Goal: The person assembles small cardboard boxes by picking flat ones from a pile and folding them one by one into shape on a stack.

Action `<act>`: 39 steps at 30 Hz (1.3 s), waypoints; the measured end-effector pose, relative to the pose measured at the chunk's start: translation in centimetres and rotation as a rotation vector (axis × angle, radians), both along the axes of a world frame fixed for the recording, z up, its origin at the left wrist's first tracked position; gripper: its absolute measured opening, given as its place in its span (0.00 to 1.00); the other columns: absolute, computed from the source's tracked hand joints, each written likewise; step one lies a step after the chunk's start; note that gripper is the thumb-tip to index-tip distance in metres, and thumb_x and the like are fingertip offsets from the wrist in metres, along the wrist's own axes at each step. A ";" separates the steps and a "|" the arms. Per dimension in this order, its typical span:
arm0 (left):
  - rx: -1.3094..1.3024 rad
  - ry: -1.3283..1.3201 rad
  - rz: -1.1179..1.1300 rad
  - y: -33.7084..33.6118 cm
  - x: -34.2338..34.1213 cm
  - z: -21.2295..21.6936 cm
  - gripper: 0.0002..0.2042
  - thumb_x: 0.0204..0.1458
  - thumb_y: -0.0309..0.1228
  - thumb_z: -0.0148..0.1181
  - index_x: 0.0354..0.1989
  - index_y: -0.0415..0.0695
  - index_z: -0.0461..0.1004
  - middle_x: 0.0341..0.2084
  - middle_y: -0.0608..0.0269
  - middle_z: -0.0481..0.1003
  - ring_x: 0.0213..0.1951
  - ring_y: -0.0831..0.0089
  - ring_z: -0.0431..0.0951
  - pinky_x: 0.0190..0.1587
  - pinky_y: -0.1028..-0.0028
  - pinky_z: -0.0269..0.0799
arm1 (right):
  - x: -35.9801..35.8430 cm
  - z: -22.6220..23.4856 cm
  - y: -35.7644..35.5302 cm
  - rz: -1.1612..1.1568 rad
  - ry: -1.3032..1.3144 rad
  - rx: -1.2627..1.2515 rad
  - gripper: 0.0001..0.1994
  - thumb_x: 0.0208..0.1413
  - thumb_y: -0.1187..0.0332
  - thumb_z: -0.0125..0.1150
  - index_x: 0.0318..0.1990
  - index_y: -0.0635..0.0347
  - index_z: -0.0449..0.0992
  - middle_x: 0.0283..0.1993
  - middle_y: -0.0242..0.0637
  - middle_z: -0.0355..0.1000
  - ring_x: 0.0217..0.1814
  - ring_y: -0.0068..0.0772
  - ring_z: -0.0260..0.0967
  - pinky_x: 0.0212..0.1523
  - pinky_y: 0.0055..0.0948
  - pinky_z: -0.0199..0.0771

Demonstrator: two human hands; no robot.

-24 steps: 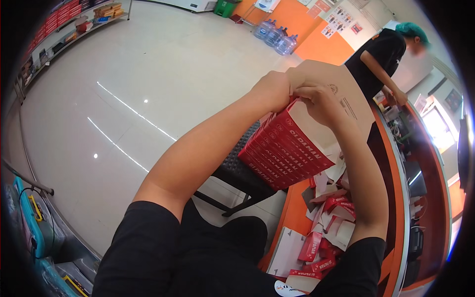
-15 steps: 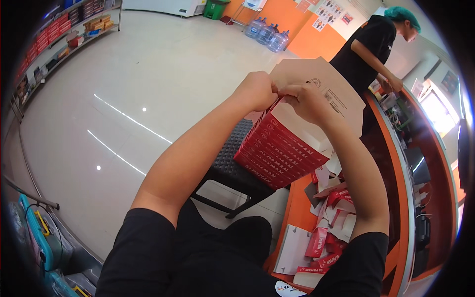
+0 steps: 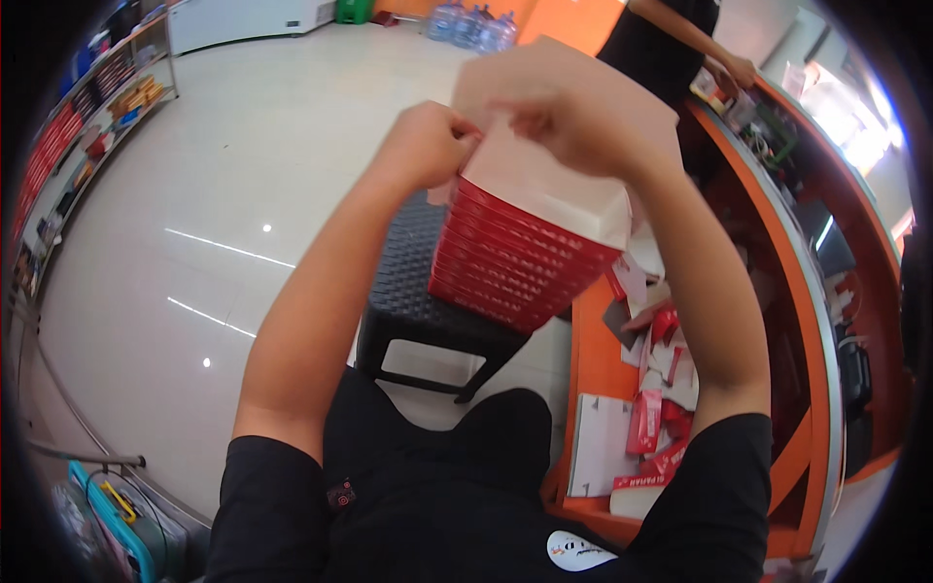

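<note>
A stack of red cardboard boxes (image 3: 525,262) with pale printing stands on a black woven stool (image 3: 413,257) in front of me. The top box has its cream inside (image 3: 554,189) showing and its wide brown lid (image 3: 622,83) raised at the far side. My left hand (image 3: 432,146) is closed, its fingers pinching the top box's left corner. Over the box's inside hovers my right hand (image 3: 578,126), blurred, with one finger stretched toward the left and the others partly curled. Nothing shows in it.
On my right, an orange counter shelf (image 3: 598,364) holds a heap of red and white cardboard pieces (image 3: 671,389). A co-worker (image 3: 661,44) stands beyond the boxes. Shelving (image 3: 97,107) is at far left; a turquoise-edged case (image 3: 112,525) lies at lower left.
My right hand has come away from the left corner of the top box and moved apart from my left hand. The view has shifted, so the boxes appear lower and further left.
</note>
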State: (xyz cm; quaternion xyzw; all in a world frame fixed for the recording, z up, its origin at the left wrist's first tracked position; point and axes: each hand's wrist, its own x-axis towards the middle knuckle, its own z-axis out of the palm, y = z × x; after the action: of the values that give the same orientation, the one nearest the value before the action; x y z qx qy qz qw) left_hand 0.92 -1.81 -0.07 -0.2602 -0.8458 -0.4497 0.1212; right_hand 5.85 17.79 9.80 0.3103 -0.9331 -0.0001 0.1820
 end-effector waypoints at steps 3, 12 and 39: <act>0.033 -0.135 -0.013 0.6 0.7 0.6 0.17 0.61 0.39 0.55 0.43 0.35 0.80 0.33 0.52 0.82 0.37 0.66 0.82 0.44 0.68 0.76 | 3.2 1.8 3.4 0.062 -0.035 -0.406 0.17 0.60 0.76 0.56 0.57 0.59 0.76 0.36 0.38 0.79 0.44 0.26 0.78 0.49 0.26 0.76; 0.334 -0.129 0.244 -2.7 1.6 -10.4 0.19 0.65 0.39 0.46 0.46 0.35 0.76 0.38 0.51 0.80 0.41 0.63 0.81 0.45 0.69 0.74 | 15.7 -13.0 10.4 -0.119 0.449 -1.461 0.09 0.64 0.72 0.54 0.46 0.66 0.77 0.36 0.35 0.76 0.29 0.19 0.69 0.31 0.20 0.70; -0.285 0.093 0.284 -1.3 3.8 -20.8 0.12 0.54 0.27 0.52 0.43 0.35 0.77 0.39 0.44 0.79 0.42 0.50 0.78 0.49 0.61 0.70 | 35.8 -36.4 46.0 -2.148 0.982 -0.856 0.21 0.52 0.52 0.62 0.38 0.66 0.79 0.40 0.54 0.77 0.43 0.55 0.76 0.46 0.46 0.75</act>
State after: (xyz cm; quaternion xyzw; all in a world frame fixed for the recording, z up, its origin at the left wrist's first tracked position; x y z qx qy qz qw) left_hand 4.75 -3.07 -20.83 -0.1734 -0.9226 -0.2914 0.1840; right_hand 41.69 63.80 -26.58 -0.7217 -0.4733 0.0389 0.5036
